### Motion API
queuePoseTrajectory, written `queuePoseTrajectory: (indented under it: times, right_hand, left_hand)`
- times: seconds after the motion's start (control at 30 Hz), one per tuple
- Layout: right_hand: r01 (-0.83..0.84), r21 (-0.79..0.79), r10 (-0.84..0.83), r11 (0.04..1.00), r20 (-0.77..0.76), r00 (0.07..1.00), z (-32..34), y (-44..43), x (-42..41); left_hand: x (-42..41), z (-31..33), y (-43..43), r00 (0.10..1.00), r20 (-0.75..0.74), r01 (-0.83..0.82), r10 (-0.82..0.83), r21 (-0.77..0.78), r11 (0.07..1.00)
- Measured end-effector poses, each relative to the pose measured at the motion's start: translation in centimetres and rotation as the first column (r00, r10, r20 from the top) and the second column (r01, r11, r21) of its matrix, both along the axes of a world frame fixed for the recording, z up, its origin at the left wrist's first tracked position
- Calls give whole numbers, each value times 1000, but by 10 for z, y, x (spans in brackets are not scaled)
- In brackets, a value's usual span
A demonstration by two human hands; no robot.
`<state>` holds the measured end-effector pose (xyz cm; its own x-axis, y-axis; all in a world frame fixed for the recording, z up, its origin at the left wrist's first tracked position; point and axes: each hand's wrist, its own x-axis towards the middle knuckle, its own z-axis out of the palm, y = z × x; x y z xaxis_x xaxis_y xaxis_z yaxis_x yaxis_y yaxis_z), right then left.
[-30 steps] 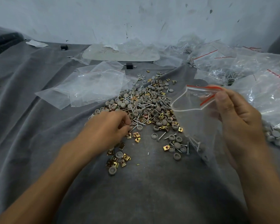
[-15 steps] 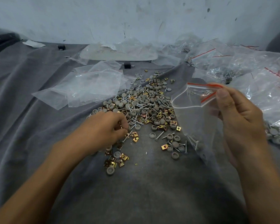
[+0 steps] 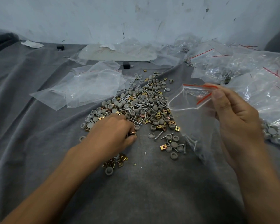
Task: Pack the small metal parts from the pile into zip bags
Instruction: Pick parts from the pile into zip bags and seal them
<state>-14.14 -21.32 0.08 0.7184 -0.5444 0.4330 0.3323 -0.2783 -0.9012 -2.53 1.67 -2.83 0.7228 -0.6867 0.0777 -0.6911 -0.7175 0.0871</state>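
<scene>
On grey cloth, metal pile; left hand round a part, right hand round clear red-sealed bag.

We cannot tell which small part the left hand pinches (curled fingers hide it), and the filled bags run off the right edge.

Dim cool light, soft shadows, wide-angle bowing
</scene>
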Motion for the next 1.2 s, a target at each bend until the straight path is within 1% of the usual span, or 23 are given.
queuePoseTrajectory:
  times: [0.17,0.33,0.4,0.43,0.47,0.5,0.53,0.6,0.63,0.7,0.77,0.9,1.03,1.2]
  right_hand:
    - [-22,20,22,1000,1,1000,-1,0,0]
    - [-24,24,24,999,-12,1000,-3,-1,1]
    - [-29,23,30,999,-16,999,-4,-1,1]
    - [-33,21,34,999,-15,999,-5,-1,1]
    - [-38,17,38,999,-11,999,-5,-1,2]
    - [-43,9,43,999,-8,999,-6,-1,2]
    - [-54,0,54,999,-8,999,-6,0,2]
    - [-114,-22,113,993,-34,993,-6,4,1]
    - [-161,-43,158,986,-55,986,-6,7,0]
    - [-244,-100,235,965,-95,967,-7,15,-1]
    - [-286,-132,271,949,-120,955,-7,21,-1]
    - [-317,-166,292,934,-156,944,-6,25,-1]
    - [-311,-155,290,938,-144,946,-6,23,-1]
    - [-310,-147,289,939,-147,946,-6,23,-1]
  left_hand:
    - [-3,-3,0,998,47,29,-29,-15,999]
    - [-3,-8,-2,995,85,51,-56,55,997]
    - [-2,-8,-1,996,63,67,-71,59,996]
    - [-2,-7,0,997,27,74,-74,24,997]
    - [-1,-4,1,997,-38,67,-69,-50,996]
    - [0,0,3,990,-122,44,-64,-156,987]
    - [1,5,3,975,-211,6,-69,-286,958]
    - [1,16,2,932,-340,-81,-127,-535,841]
    - [1,21,1,918,-362,-107,-162,-620,778]
    - [-2,28,-4,904,-366,-120,-221,-713,691]
    - [-8,30,-11,888,-370,-115,-275,-756,645]
    - [-18,30,-21,863,-361,-64,-354,-772,632]
    - [-17,35,-17,819,-405,-115,-406,-809,576]
    - [-19,41,-14,813,-405,-98,-417,-802,589]
